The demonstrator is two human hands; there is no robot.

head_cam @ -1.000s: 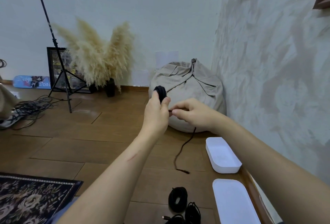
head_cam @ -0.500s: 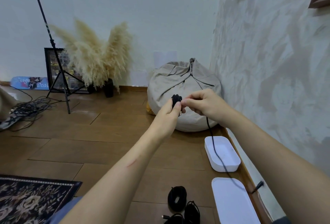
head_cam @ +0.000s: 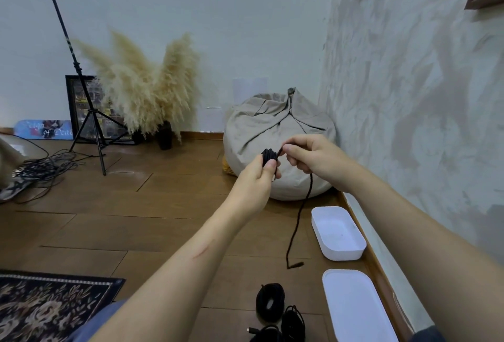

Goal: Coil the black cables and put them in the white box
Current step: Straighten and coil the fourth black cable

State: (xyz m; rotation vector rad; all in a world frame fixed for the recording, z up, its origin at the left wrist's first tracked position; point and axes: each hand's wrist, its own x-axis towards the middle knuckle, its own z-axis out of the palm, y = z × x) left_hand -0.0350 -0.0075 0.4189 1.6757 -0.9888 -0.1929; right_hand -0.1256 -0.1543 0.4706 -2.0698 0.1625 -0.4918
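Left hand [head_cam: 259,175] pinches coil [head_cam: 268,154] in air above floor; right hand [head_cam: 313,155] pinches its tail [head_cam: 297,221], short length unwound. Box [head_cam: 338,232] at floor's right edge holds nothing; finished coils [head_cam: 270,300] lie near, unboxed.

The left hand [head_cam: 256,175] holds a coil [head_cam: 268,154] in front of the beanbag [head_cam: 272,123] in the far right corner. The right hand [head_cam: 313,155] sits just beside it, pinching the cable [head_cam: 298,219], which hangs down to the left of the open box [head_cam: 338,251] by the right wall. Nearer lies the lid [head_cam: 354,306], with wound coils [head_cam: 270,300] on the floor to its left, a rug [head_cam: 49,306] at near left, and a tripod [head_cam: 87,101] and grasses [head_cam: 147,90] by the back wall.
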